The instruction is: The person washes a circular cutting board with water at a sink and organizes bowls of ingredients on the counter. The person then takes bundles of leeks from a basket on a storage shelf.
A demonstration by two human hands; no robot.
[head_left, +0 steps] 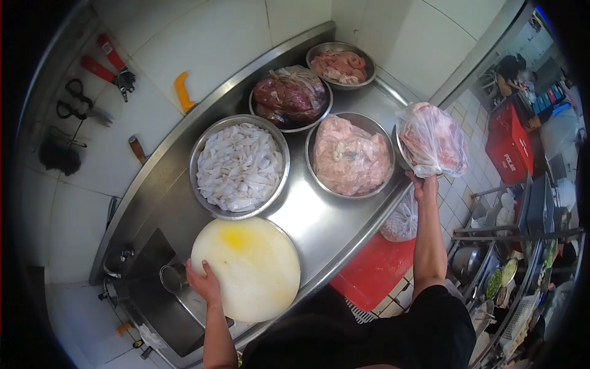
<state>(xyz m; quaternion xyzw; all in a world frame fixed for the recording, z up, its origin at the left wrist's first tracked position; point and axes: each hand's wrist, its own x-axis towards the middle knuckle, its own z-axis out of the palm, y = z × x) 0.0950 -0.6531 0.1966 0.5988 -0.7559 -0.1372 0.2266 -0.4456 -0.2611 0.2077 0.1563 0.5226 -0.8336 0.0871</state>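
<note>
My left hand (204, 283) rests at the left edge of a round white cutting board (264, 270) with a yellow stain, its fingers apart. My right hand (424, 186) is closed at the near side of a metal bowl (400, 149) at the counter's right edge. A clear plastic bag of pink meat (433, 138) fills that bowl and hides most of it. Beside it stands a bowl of pale pink meat (350, 157). White sliced pieces (239, 166), perhaps squid, fill a bowl behind the board. Dark red meat in plastic (289, 95) sits in another bowl.
A bowl of pinkish meat strips (338, 66) stands at the counter's far end. The sink (153, 264) holds a strainer (173, 278). Scissors (80, 104) and red-handled tools (114, 67) hang on the wall. Below the counter are a red lid (375, 270) and a plastic bag (401, 222).
</note>
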